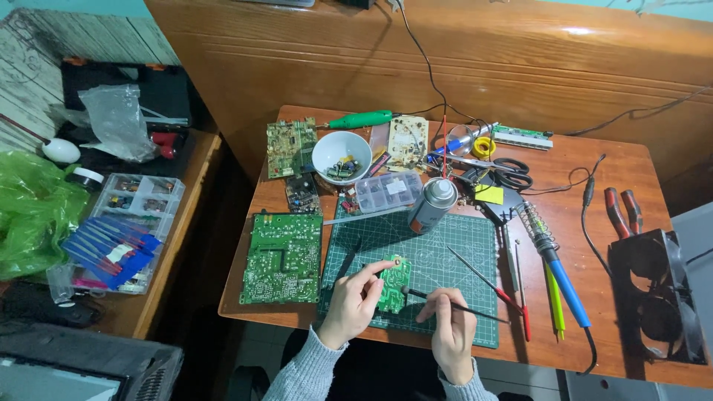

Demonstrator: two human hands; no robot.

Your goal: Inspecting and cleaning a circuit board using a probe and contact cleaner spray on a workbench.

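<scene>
At the far left we see a crumpled green plastic bag (30, 212) and a clear compartment box (134, 223) on a side bench. On our wooden table (609, 171), a large green circuit board (283, 258) lies flat beside the green gridded cutting mat (445, 260). Our left hand (355, 301) pinches a small green circuit board (394, 284) between thumb and fingertips, holding it tilted over the mat's near edge. Our right hand (451, 327) is closed around a thin black brush (445, 303), its tip touching the small board. Farther right lie a grey spray can (432, 204), a blue-handled soldering iron (553, 267) and a black double fan (657, 293).
</scene>
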